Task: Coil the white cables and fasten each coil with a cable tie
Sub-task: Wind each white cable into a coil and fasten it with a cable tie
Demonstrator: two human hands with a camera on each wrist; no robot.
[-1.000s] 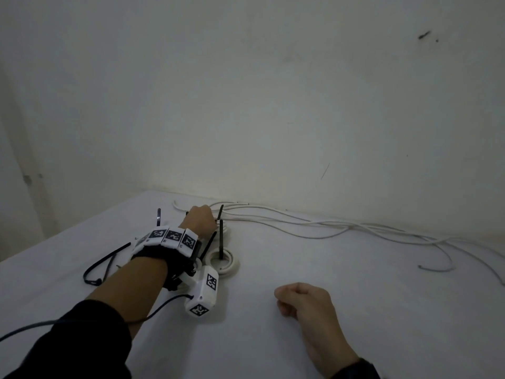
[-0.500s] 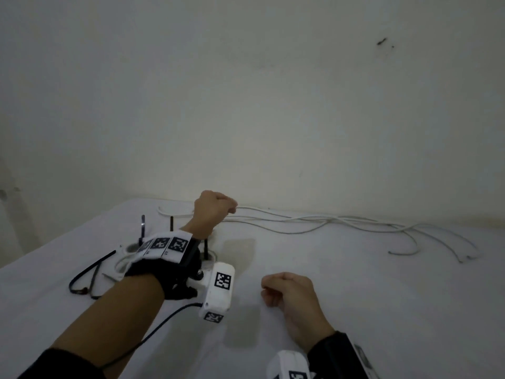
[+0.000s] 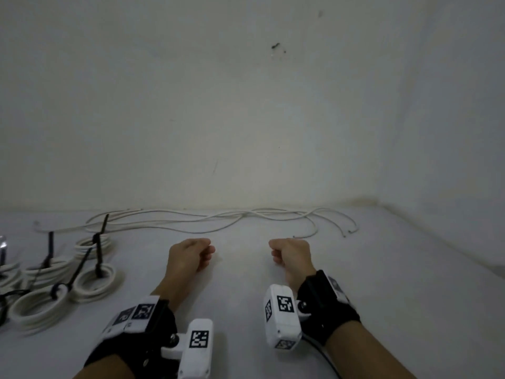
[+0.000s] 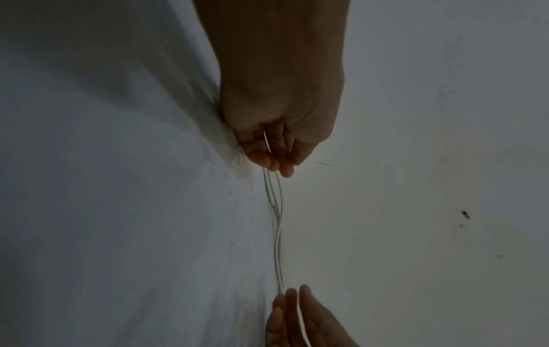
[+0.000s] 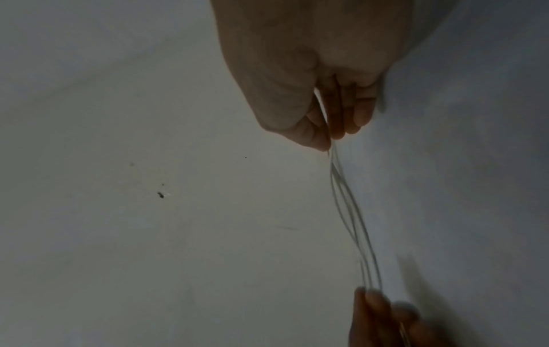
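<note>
Several loose white cables [image 3: 207, 222] lie tangled along the back of the table at the foot of the wall. At the left sit several white coils, among them a near coil [image 3: 37, 307] and a middle coil [image 3: 94, 280], each bound with a black cable tie [image 3: 99, 253] whose tail sticks up. My left hand [image 3: 207, 251] and right hand [image 3: 274, 254] rest on the table side by side, short of the loose cables, with fingers loosely curled and nothing in them. The wrist views show the left hand [image 4: 276, 159] and right hand [image 5: 335, 131] with the cables [image 4: 277, 234] far behind them.
The white table [image 3: 382, 296] meets the pale wall [image 3: 246, 119] just behind the cables, and a side wall closes the right. A shiny metal object [image 3: 2, 250] shows at the far left edge, beside dark straps.
My left hand has drawn back from the cables by the coils and now rests mid-table holding nothing. The view has swung right, so the coils sit at the left. The right hand has barely moved.
</note>
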